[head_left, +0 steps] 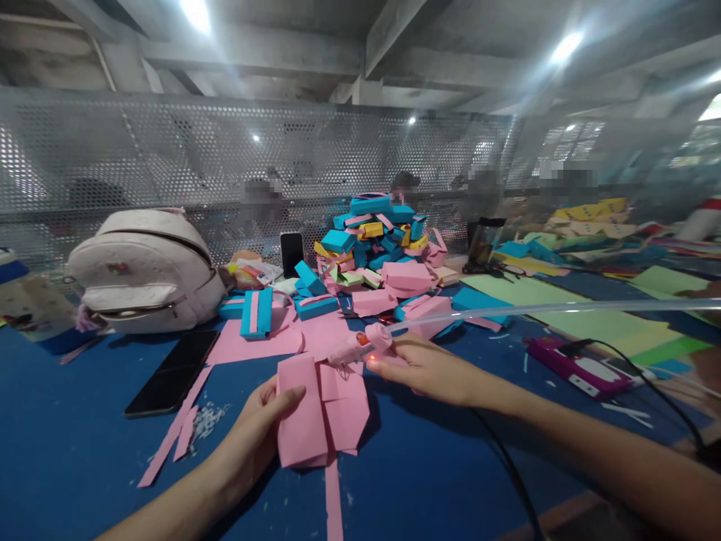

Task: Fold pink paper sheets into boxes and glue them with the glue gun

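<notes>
My left hand [264, 413] grips a folded pink paper piece [300, 432] by its left side, thumb on top and fingers behind. In my right hand [422, 367] is a pink hot glue gun [356, 347], with a small red light glowing near its handle. Its nozzle points left, at the top right edge of the folded paper; whether it touches I cannot tell. A long clear glue stick [507, 309] runs from its back toward the right. Another pink paper piece [345, 413] lies just right of the folded one, and a pink strip [333, 500] reaches toward me.
A pile of blue, pink and yellow paper boxes [375, 248] stands at the back. A white backpack [149, 267] and black phone [174, 373] are on the left. At right are a purple power bank [577, 368] with a cable, and green paper sheets [568, 315].
</notes>
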### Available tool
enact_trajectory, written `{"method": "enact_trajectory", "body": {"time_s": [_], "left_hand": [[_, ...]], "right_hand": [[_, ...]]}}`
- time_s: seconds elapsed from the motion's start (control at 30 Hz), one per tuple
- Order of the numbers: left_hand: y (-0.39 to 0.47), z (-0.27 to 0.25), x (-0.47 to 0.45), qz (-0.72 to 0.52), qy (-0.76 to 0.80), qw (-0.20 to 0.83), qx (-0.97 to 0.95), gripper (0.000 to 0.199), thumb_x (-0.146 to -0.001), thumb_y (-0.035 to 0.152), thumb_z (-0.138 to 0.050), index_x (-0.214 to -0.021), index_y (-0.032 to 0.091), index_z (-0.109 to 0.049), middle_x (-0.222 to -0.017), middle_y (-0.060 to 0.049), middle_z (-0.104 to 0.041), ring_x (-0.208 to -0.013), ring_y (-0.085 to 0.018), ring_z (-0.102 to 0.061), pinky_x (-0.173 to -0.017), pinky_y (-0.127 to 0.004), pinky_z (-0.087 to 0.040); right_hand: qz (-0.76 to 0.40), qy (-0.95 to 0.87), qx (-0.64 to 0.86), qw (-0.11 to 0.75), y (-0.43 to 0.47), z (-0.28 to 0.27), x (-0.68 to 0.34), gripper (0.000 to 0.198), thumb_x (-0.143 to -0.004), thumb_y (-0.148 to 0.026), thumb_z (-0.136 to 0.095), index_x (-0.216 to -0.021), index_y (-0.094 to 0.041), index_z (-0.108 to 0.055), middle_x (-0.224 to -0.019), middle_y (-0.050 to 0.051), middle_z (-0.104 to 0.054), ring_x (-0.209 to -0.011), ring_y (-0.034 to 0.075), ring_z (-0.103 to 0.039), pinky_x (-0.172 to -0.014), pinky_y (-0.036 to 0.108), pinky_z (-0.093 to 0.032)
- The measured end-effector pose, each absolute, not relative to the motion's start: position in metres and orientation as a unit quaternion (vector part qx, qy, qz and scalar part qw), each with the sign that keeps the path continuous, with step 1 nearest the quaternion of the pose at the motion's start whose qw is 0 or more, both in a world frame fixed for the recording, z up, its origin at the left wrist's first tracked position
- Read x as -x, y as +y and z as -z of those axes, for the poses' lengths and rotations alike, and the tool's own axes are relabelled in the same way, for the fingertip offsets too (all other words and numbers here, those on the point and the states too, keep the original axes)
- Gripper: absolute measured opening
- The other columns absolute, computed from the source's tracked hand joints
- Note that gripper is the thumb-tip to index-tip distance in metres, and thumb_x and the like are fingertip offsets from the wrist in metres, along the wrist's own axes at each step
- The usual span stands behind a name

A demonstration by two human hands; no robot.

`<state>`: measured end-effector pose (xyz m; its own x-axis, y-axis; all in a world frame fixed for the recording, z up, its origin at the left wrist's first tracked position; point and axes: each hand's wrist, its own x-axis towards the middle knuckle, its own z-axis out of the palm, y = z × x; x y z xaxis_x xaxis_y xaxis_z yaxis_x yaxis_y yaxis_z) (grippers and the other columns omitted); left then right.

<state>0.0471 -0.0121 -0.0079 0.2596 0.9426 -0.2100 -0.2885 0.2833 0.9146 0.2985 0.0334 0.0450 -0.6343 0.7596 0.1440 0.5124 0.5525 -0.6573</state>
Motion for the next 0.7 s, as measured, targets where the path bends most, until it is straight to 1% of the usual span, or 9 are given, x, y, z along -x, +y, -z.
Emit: {"method": "enact_trajectory", "body": {"time_s": [0.2, 0.4, 0.57, 0.7], "left_hand": [[-0.0112, 0.0108, -0.0452, -0.449, 0.405, 0.689, -0.400, 0.039, -0.087, 0.029, -0.063, -0.119, 0.006, -0.061, -0.104, -0.021, -0.070, -0.082, -0.024, -0.068, -0.077, -0.035, -0.054], [-0.0104, 0.0139, -0.0443, -0.452, 0.398, 0.688, -0.404, 0.040, -0.085, 0.030, -0.065, -0.119, 0.007, -0.062, -0.108, -0.021, -0.069, -0.087, -0.026, -0.067, -0.078, -0.035, -0.054], [-0.0088, 0.0179, -0.0433, -0.456, 0.392, 0.687, -0.408, 0.041, -0.084, 0.031, -0.067, -0.118, 0.008, -0.063, -0.103, -0.020, -0.070, -0.081, -0.024, -0.068, -0.075, -0.034, -0.055], [-0.0092, 0.0172, -0.0436, -0.454, 0.399, 0.683, -0.410, 0.042, -0.085, 0.032, -0.065, -0.119, 0.008, -0.062, -0.105, -0.020, -0.070, -0.081, -0.027, -0.069, -0.077, -0.038, -0.055]], "right_hand": [[-0.288, -0.857, 0.383, 0.190, 0.0334, -0.0496, -0.2991, 0.040, -0.096, -0.045, -0.040, -0.110, -0.019, -0.068, -0.105, 0.004, -0.068, -0.091, 0.021, -0.061, -0.085, 0.030, -0.044], [-0.274, -0.860, 0.379, 0.203, 0.0354, -0.0477, -0.2995, 0.039, -0.094, -0.045, -0.041, -0.107, -0.020, -0.069, -0.103, 0.006, -0.069, -0.094, 0.024, -0.061, -0.090, 0.035, -0.045], [-0.260, -0.866, 0.379, 0.196, 0.0376, -0.0482, -0.3012, 0.038, -0.094, -0.043, -0.042, -0.104, -0.019, -0.070, -0.097, 0.005, -0.070, -0.089, 0.022, -0.062, -0.088, 0.033, -0.046], [-0.258, -0.876, 0.359, 0.191, 0.0386, -0.0520, -0.3025, 0.036, -0.095, -0.041, -0.041, -0.108, -0.022, -0.069, -0.101, 0.003, -0.070, -0.089, 0.020, -0.062, -0.086, 0.031, -0.046]]}}
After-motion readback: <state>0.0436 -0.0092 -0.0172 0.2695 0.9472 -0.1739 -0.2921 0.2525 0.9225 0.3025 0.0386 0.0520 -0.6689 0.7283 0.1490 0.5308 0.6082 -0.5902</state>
